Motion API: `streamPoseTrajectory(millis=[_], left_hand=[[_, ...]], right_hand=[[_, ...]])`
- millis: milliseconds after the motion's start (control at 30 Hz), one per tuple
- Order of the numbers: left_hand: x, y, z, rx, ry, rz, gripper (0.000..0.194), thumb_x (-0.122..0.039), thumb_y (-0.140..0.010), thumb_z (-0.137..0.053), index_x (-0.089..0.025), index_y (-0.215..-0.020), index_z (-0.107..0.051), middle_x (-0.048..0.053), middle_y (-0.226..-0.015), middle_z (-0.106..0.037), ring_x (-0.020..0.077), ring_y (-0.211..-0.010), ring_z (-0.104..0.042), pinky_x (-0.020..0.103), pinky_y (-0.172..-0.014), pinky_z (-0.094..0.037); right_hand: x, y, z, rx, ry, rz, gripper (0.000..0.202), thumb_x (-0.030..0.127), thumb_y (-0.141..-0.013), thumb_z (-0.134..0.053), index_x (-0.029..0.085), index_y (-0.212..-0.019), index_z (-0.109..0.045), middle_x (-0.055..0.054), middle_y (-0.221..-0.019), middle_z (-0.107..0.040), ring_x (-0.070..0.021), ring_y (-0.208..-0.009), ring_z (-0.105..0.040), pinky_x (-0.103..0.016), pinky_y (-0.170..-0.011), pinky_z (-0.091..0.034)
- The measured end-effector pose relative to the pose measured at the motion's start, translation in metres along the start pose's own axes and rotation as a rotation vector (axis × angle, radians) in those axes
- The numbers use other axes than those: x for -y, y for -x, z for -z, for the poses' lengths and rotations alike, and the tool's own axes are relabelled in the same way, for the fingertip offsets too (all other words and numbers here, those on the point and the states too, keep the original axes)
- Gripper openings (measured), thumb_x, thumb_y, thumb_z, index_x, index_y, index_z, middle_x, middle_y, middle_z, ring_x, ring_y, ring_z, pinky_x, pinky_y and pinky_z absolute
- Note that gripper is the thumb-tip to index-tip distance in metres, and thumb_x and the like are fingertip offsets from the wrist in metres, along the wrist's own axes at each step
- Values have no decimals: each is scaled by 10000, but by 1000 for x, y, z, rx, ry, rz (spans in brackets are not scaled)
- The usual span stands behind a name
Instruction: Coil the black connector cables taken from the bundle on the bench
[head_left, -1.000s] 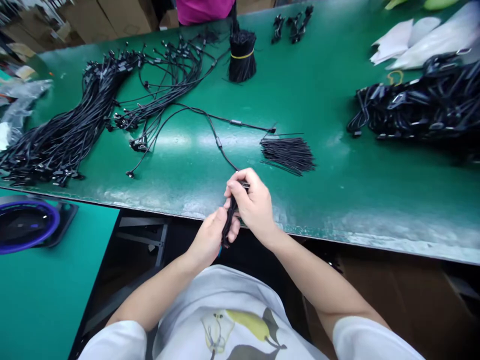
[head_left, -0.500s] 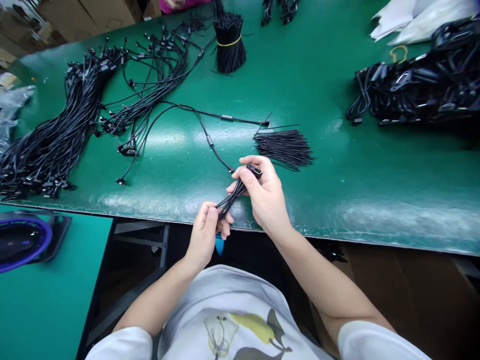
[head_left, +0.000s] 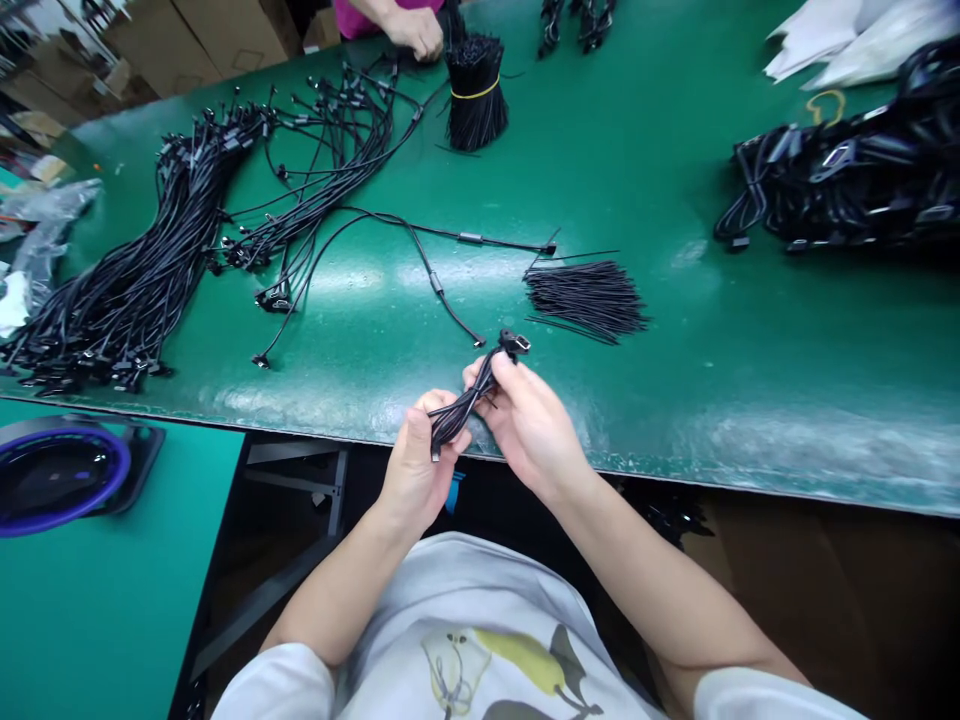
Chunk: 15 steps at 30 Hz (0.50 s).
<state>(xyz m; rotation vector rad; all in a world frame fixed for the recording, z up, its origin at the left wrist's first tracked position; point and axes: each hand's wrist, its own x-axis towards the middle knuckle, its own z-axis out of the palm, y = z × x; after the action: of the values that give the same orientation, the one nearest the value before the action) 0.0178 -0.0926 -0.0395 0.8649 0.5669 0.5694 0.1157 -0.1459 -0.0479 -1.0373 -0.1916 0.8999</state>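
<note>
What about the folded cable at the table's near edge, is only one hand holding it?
No, the left hand grips the folded cable near its lower end, and the right hand near its upper connector.

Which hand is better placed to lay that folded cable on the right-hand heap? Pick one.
Probably the right hand: it holds the cable near the large plug and is nearer the heap; the left hand, also holding it, is farther.

Black cable bundle (head_left: 463,407), green tabletop (head_left: 720,350), yellow-banded black ties (head_left: 478,115), purple-rimmed dish (head_left: 64,475)
</note>
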Motion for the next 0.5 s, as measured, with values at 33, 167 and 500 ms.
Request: streamPoseTrajectory(millis=[33,167,500], left_hand=[[0,2,0,16,11,24,603,-746,-668,-652,-183,-630,-440,-23,-702,-402,88,-570,-347,228,-517,-346],[1,12,5,105,18,161,564,-735,-813,-488,-190,-672,-492,-6,-654,-470,121,-601,-464,255,-587,-422],[5,10,9,-50,-54,187,498,-647,-803,-607,-158,-727,-559,-1,-637,-577,95,-547,-527,220,-542,-452]], right_hand=[[1,0,-1,-21,-3,32,388,561,-776,-674,195,-814,-551,-20,-848,-575,-116,-747,-548,-239,-695,-504],[4,2,-2,-54,87,104,385,585,-826,-617,206,-824,-552,-15,-828,-564,-110,-723,-551,-224,-658,-509],[1,11,-14,98,151,33,339,453,-830,-665,267,-1019,-455,42,-858,-592,-39,-398,-437,-174,-301,-334]])
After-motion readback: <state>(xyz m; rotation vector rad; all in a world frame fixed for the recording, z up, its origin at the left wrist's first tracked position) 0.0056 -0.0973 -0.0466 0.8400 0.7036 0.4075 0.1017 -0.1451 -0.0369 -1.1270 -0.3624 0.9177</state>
